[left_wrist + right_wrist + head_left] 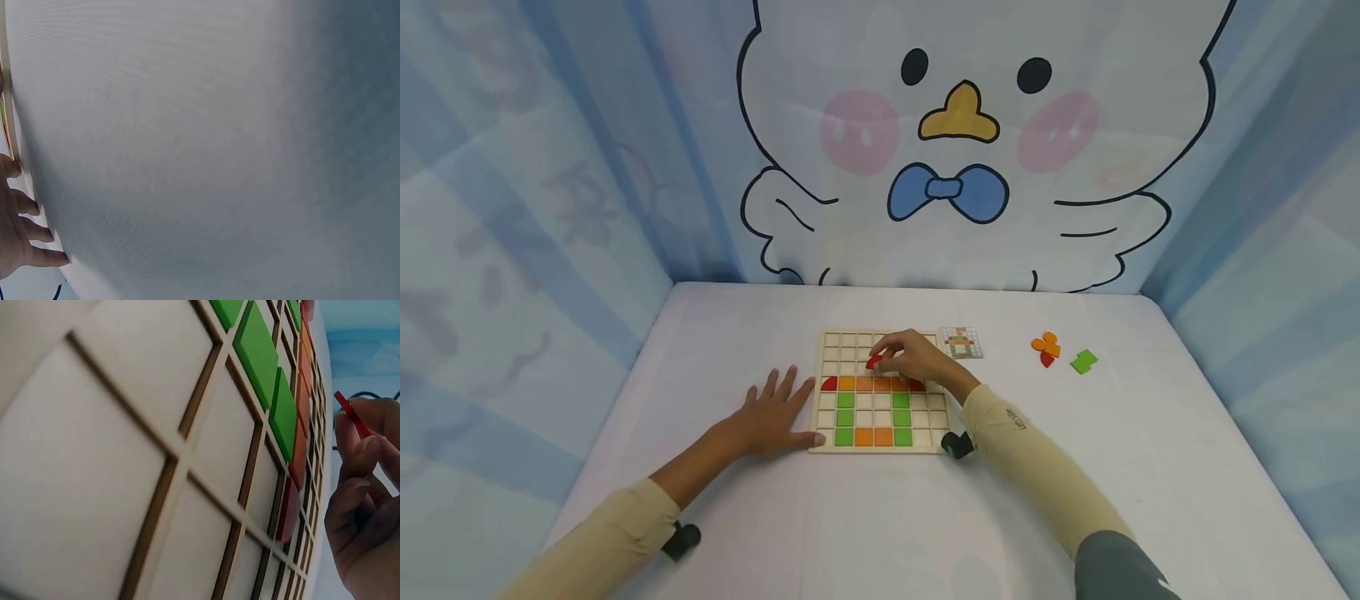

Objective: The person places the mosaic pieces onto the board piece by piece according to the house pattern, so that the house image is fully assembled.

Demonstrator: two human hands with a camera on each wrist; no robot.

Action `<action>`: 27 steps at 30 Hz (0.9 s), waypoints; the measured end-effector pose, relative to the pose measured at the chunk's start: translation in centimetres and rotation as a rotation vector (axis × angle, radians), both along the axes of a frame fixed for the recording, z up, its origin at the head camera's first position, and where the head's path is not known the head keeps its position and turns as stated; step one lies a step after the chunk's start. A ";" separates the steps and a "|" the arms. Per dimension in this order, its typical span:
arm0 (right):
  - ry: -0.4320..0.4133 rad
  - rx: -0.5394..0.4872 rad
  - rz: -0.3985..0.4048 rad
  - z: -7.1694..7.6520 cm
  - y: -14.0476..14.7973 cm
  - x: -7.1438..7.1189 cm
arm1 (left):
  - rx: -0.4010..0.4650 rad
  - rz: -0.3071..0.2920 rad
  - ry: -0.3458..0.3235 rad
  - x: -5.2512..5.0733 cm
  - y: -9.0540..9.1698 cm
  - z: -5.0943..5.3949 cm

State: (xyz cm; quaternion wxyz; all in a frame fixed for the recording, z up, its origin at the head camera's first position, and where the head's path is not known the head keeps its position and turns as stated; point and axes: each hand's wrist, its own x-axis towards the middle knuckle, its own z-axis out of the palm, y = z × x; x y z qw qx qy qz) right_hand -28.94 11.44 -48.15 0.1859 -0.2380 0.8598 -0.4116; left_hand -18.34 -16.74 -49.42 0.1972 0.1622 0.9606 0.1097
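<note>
One red piece (874,362) shows in the head view over the board (938,418), just beyond the row of four orange squares (864,383); the right hand (913,354) pinches it, while the left hand (771,421) lies farther off, fingers spread, thumb at the board's near left corner. Visible there: six orange squares, six green squares (845,418), two red quarter-rounds (829,384). Loose rightward: three orange pieces (1050,339), one red, apparently two green.

Left wrist: spread fingers only.

Right wrist: thumb and forefinger hold the piece nearly edge-on, long side slanting, clear of the board.
</note>
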 end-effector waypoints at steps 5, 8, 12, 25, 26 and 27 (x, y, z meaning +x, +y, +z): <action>-0.030 0.009 -0.003 -0.4 -2.3 -0.3 | -0.005 -0.011 0.002 -0.2 -0.1 -0.3; -0.002 0.035 0.001 -0.6 -3.3 -0.3 | -0.011 -0.010 0.006 -0.2 -0.2 -0.5; 0.038 0.077 0.016 -0.8 -4.3 -0.5 | -0.021 -0.003 0.008 -0.2 -0.4 -0.4; 0.120 0.144 0.020 -1.0 -4.0 0.1 | -0.032 0.000 0.001 0.0 0.0 0.0; 0.122 0.145 0.023 -1.0 -4.0 0.1 | -0.030 0.001 -0.001 0.0 0.0 0.0; 0.123 0.144 0.027 -1.0 -4.0 0.1 | -0.026 0.002 -0.002 0.0 0.0 0.0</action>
